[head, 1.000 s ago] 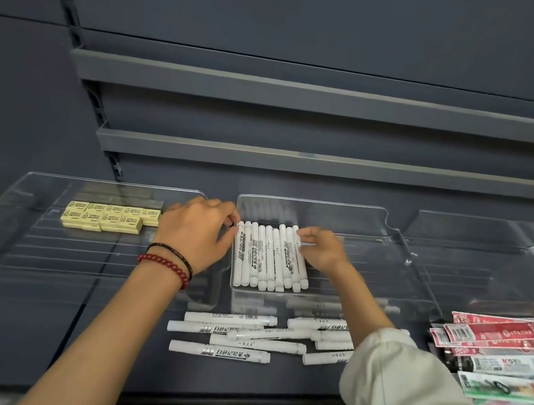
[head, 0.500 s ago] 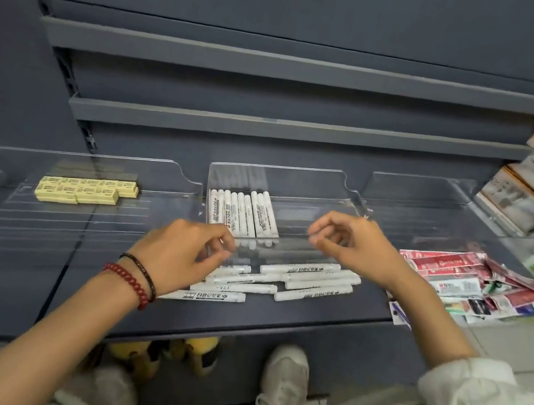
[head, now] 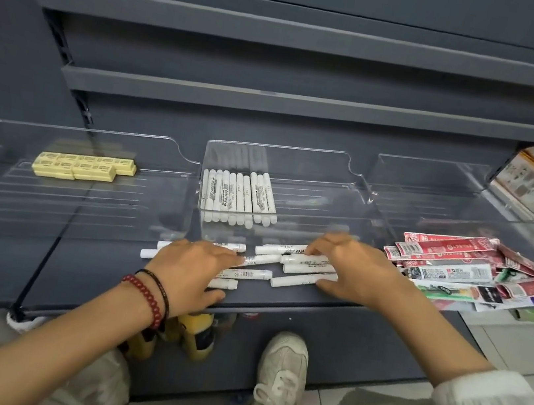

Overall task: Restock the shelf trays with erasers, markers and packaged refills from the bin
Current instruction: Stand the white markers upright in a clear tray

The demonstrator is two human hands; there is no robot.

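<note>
Both my hands are down on the loose markers [head: 303,272] scattered along the front of the dark shelf [head: 91,280], just before the middle tray [head: 299,165]. My left hand [head: 193,267] lies palm down over the left part of the scatter. Its fingers [head: 229,257] are almost straight, pointing right and resting on the barrels without closing round any of them. My right hand [head: 349,270] comes in from the other side. Its fingers [head: 320,245] are stretched across the top of the right-hand cluster and the thumb is against the nearest marker. They touch the markers but have not gripped one.

Inside the middle tray a row of markers [head: 235,197] lies side by side along its left wall, caps toward me. The left tray [head: 96,131] holds a small block of yellow erasers [head: 84,166] near its back. The right tray [head: 435,179] stands behind a heap of packaged refills [head: 464,266], which lies on the shelf beside my right hand.

Red and black bracelets [head: 147,295] are on my left wrist. A white shoe [head: 284,368] shows on the floor below the shelf.
</note>
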